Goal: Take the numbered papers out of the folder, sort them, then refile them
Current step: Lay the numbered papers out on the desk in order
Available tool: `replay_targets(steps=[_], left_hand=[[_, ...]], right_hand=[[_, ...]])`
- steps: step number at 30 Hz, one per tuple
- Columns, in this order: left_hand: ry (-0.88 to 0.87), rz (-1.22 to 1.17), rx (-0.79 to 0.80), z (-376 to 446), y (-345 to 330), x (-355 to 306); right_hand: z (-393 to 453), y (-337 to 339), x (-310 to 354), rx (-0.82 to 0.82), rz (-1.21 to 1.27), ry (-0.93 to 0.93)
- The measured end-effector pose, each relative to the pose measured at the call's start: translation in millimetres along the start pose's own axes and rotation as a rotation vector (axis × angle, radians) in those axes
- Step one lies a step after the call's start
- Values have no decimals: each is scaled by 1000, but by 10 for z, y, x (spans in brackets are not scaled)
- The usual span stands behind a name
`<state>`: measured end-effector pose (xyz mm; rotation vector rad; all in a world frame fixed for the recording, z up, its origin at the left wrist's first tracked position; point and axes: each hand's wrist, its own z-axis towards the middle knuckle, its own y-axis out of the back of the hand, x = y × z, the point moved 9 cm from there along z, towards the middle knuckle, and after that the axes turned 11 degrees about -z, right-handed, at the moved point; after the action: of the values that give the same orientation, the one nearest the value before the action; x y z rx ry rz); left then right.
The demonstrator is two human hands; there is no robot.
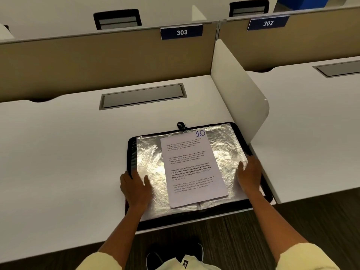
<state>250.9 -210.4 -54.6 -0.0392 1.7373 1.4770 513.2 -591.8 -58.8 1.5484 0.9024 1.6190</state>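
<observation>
A black zip folder with a shiny clear front lies flat on the white desk, near its front edge. Through the clear front shows a printed sheet marked "10" in blue at its top right corner. My left hand grips the folder's left edge, thumb on top of the plastic and fingers round the black rim. My right hand holds the right edge the same way, thumb on the plastic. The zip pull sits at the folder's far edge.
A grey cable hatch is set into the desk behind the folder. A white divider panel stands just right of the folder, with another desk beyond it. A tan partition with plates 303 and 302 closes the back.
</observation>
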Motion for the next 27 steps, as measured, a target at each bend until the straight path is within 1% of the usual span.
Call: replay_targets(steps=[2, 4, 7, 10, 16, 27], left_hand=[[-45, -32, 31, -43, -84, -182], [-92, -91, 105, -88, -215, -353], [-99, -192, 216, -184, -367, -533], [-62, -252, 277, -245, -464, -613], [110, -391, 237, -247, -483, -567], [152, -440, 227, -228, -431, -587]], right_hand=[[-76, -12, 237, 4, 108, 50], [-125, -90, 465, 102, 188, 55], [-198, -255, 661, 247, 170, 46], [-270, -357, 682, 307, 137, 21], [-310, -369, 605, 309, 175, -70], [-275, -221, 564, 245, 172, -31]])
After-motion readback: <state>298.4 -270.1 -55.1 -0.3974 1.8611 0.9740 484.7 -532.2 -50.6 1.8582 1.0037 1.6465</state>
